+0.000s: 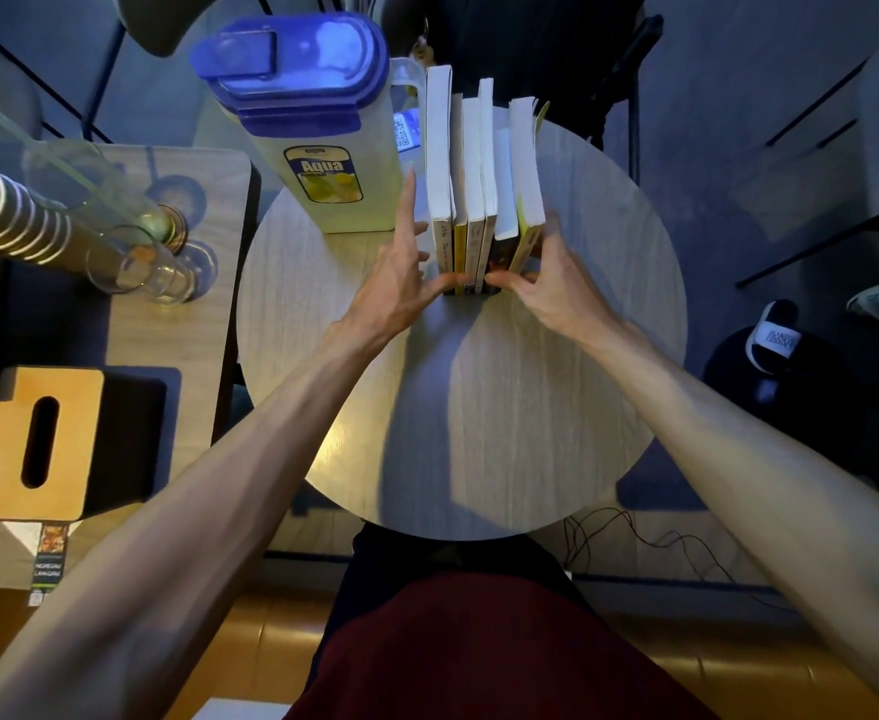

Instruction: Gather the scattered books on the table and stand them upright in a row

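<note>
Fingers of the left hand are straight and fanned apart. The index lies along the outer face of the row of books, and the thumb touches the lower spines. Those of the right hand curl round the end of the row away from the Aqua pitcher, thumb on the spines, clamping it. I count 6 books, upright and packed together on the round table, just right of the pitcher. Every book in sight stands in the row, so this looks like the closing step: squaring it up. The next move, I judge, calls for easing both hands off gently, since the yellow end book seems to lean.
</note>
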